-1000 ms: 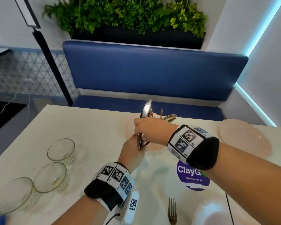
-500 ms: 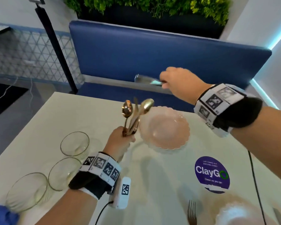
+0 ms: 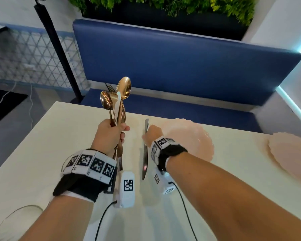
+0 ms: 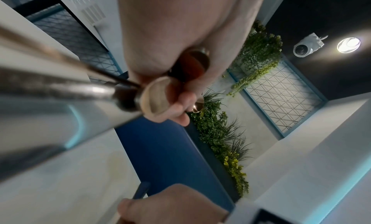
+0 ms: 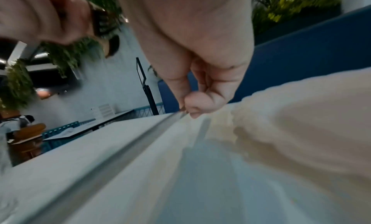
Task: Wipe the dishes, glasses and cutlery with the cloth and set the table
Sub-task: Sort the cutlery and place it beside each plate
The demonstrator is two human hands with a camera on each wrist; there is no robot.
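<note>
My left hand (image 3: 109, 133) is clamped around a bundle of rose-gold metal spoons and forks (image 3: 117, 101), fingers curled over the handles, the bowls and tines standing upright above the fist and clear of the white desk (image 3: 42, 153). In the left wrist view the same left hand (image 4: 180, 44) fills the top of the picture, and the handles run toward the lens as a blurred shiny streak, so I cannot count the pieces there.

My right hand (image 3: 151, 134) pinches a silver table knife (image 3: 145, 153) partway along its length, thumb and fingertips together on it. The knife points away from me. It sits low over the desk, just left of the pale pink scalloped glass plate (image 3: 195, 141); from the head view I cannot tell whether it rests on the surface. The right wrist view shows the right hand (image 5: 200, 68) with fingers curled down onto the knife (image 5: 172, 117), which looks to lie along the desk, and the scalloped rim of the plate (image 5: 301, 116) is close on the right.

A second pink scalloped plate (image 3: 292, 153) sits well apart at the right edge of the desk. Beyond the desk stands a blue padded bench seat (image 3: 181, 66) with green plants (image 3: 163, 4) above its back.
</note>
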